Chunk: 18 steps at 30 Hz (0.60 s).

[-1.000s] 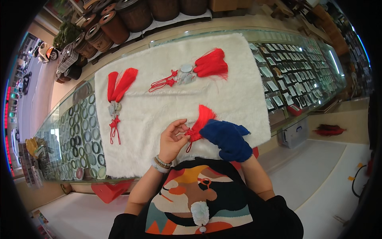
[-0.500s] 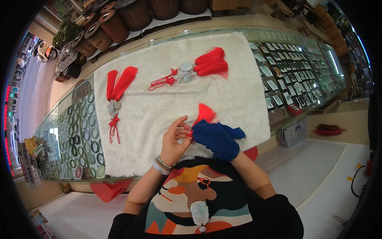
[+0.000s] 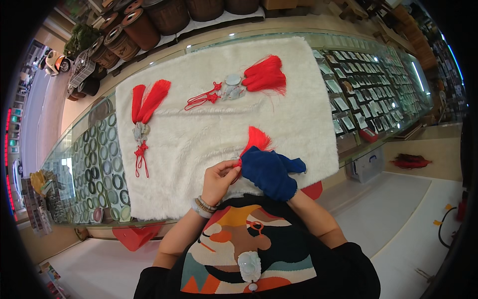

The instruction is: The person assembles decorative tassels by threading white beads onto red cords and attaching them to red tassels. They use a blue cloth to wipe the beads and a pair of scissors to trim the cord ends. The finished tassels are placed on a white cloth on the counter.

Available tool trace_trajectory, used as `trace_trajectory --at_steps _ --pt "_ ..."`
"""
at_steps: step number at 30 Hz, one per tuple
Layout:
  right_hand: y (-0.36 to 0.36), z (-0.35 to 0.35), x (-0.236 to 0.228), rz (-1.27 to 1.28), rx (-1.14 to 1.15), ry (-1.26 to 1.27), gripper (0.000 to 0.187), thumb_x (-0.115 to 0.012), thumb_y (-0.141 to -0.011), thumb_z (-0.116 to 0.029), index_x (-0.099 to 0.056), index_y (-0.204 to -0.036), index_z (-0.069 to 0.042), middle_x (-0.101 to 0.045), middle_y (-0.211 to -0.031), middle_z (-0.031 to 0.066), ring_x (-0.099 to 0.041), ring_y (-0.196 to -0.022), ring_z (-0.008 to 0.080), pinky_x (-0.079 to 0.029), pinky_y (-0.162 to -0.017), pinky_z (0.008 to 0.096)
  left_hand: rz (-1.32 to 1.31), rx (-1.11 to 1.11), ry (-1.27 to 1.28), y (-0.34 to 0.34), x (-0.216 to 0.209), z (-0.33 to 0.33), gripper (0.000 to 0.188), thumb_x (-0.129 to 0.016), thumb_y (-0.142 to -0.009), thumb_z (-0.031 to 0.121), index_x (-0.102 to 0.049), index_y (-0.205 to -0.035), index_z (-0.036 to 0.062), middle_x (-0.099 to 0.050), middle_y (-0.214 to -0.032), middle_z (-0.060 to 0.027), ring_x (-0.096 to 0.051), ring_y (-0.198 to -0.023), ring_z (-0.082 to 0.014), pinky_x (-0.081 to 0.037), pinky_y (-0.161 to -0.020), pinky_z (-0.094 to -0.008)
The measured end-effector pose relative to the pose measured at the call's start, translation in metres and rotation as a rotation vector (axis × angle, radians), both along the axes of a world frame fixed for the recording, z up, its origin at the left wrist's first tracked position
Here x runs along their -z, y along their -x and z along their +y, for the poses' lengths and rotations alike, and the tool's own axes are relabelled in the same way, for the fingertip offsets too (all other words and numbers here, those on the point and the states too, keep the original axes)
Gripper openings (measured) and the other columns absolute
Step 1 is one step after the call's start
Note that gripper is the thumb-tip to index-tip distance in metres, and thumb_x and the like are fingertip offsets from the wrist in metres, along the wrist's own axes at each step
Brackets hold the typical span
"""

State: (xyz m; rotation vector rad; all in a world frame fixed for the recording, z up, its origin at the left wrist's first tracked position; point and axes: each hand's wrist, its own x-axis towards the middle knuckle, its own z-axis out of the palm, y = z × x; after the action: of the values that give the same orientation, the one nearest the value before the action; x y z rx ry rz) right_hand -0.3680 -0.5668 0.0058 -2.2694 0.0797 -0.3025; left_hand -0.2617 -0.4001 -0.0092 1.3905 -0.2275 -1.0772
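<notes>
Near the front edge of the white plush mat (image 3: 189,119), my left hand (image 3: 218,180) is closed in a pinch at the red knotted cord of a tassel ornament. That ornament's red tassel (image 3: 258,138) fans out on the far side of a blue cloth (image 3: 269,172). The cloth covers my right hand (image 3: 285,189) down to the wrist and is gripped against the ornament; the fingers and the ornament's middle are hidden. A second ornament with a grey carved piece (image 3: 232,88) lies further back. A third, with a paired red tassel (image 3: 149,102), lies at the left.
The mat lies on a glass display counter (image 3: 318,42). Inside are rows of bangles (image 3: 94,169) at the left and small pale pieces on dark trays (image 3: 358,94) at the right. Brown barrels (image 3: 167,17) line the back. A clear plastic box (image 3: 366,164) stands below at the right.
My left fingers, spread and raised before, have closed together at the red cord. The cloth-covered right hand stays almost in place. The view has shifted very slightly.
</notes>
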Motion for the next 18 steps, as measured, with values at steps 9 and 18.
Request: trace_trajectory --at_steps 9,18 --pt "0.009 -0.010 -0.001 0.053 0.013 0.204 0.011 -0.062 -0.087 -0.010 -0.063 -0.095 -0.003 -0.065 -0.089 0.0123 -0.065 -0.085 0.0314 -0.051 -0.072 0.0400 -0.019 -0.030 0.078 -0.003 0.009 0.008 0.022 -0.066 -0.095 0.002 -0.069 -0.115 -0.0056 -0.071 -0.094 -0.0039 -0.061 -0.078 -0.0068 -0.050 -0.070 -0.0220" --pt "0.003 0.002 -0.010 0.022 -0.094 -0.031 0.008 -0.059 -0.089 -0.013 -0.062 -0.090 -0.006 -0.061 -0.090 0.0115 -0.063 -0.086 0.0295 -0.049 -0.071 0.0381 0.109 0.020 0.101 0.000 0.016 0.007 0.028 -0.062 -0.094 -0.003 -0.063 -0.122 -0.0049 -0.072 -0.101 -0.0063 -0.067 -0.090 -0.0101 -0.053 -0.079 -0.0231"
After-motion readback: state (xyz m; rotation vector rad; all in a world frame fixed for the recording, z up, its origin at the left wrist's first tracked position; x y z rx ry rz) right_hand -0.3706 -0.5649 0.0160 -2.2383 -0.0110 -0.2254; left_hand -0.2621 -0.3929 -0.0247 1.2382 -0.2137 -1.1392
